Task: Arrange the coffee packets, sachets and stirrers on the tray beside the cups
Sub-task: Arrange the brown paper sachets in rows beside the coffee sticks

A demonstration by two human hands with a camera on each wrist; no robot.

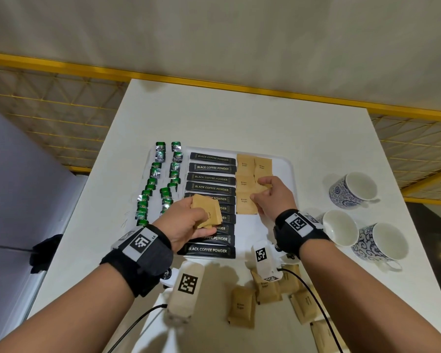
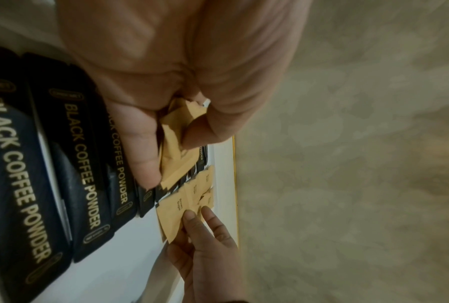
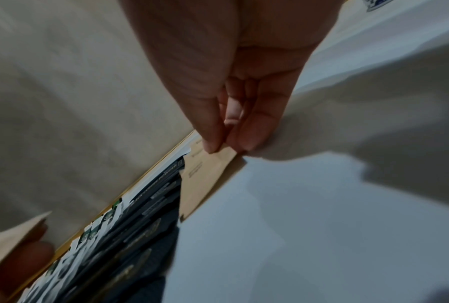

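Note:
A white tray holds a column of black coffee powder packets and, to their right, two columns of brown sugar sachets. My left hand hovers over the black packets and grips a small bunch of brown sachets, seen between thumb and fingers in the left wrist view. My right hand is at the right sachet column. Its thumb and fingertips pinch the edge of one brown sachet lying on the tray.
Green tea packets lie in two rows left of the tray. Three cups stand at the table's right. Loose brown sachets lie near the front edge. A yellow rail runs behind the table.

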